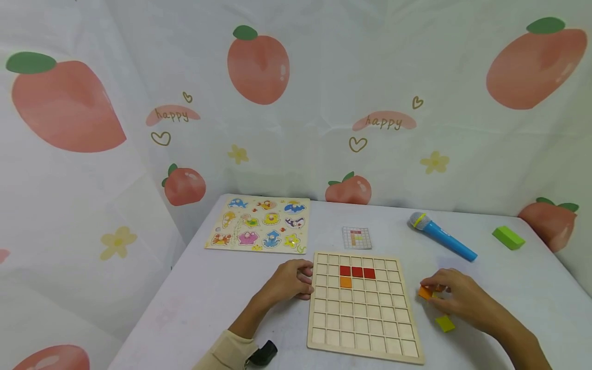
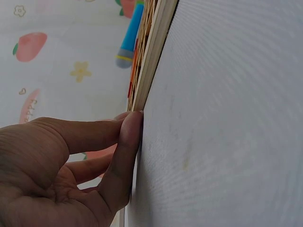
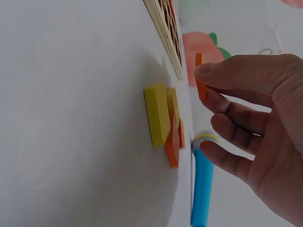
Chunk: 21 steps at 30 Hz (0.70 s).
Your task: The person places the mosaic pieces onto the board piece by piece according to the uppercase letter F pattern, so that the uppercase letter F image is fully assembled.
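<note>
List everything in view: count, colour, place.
grid board: 1, pale wood, table centre front
red tiles: 3, red, side by side in the board's second row
orange tile in board: 1, orange, cell under the leftmost red tile
pinched orange tile: 1, orange, between right fingers, right of the board
yellow tile: 1, yellow, on the table by the right hand; the right wrist view shows more loose yellow and orange tiles there
pattern card: 1, white with coloured squares, behind the board
animal puzzle: 1, pale wood, multicoloured pieces, back left
toy microphone: 1, blue, grey head, back right
green block: 1, green, far right
table: 1, white
left hand: fingers against the board's left edge
right hand: pinches an orange tile
</note>
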Tool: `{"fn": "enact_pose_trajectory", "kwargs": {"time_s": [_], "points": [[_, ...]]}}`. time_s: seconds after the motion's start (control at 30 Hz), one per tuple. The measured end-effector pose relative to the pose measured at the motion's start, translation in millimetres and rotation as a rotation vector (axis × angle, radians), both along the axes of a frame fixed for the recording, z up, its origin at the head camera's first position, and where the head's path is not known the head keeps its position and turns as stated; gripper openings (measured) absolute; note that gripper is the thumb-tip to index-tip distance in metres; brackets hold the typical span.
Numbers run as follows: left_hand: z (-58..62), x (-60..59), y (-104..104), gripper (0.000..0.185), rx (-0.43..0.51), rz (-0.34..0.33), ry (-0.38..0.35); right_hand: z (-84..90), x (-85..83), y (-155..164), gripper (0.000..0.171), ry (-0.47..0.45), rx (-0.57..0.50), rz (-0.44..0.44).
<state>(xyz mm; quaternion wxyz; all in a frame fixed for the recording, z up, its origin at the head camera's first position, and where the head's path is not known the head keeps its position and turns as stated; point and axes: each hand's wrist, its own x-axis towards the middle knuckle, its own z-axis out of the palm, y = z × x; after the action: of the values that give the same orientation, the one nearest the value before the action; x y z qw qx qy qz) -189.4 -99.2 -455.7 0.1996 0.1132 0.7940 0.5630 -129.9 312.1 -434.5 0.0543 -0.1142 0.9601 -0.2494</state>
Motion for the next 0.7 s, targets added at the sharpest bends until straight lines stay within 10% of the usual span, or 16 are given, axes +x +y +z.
{"fn": "enact_pose_trajectory", "kwargs": {"time_s": [0.7], "points": [[-2.2, -1.9, -0.2, 0.057, -0.025, -0.007, 0.012, 2.7, -14.1, -55.3, 0.03, 0.027, -0.07, 0.152]]}}
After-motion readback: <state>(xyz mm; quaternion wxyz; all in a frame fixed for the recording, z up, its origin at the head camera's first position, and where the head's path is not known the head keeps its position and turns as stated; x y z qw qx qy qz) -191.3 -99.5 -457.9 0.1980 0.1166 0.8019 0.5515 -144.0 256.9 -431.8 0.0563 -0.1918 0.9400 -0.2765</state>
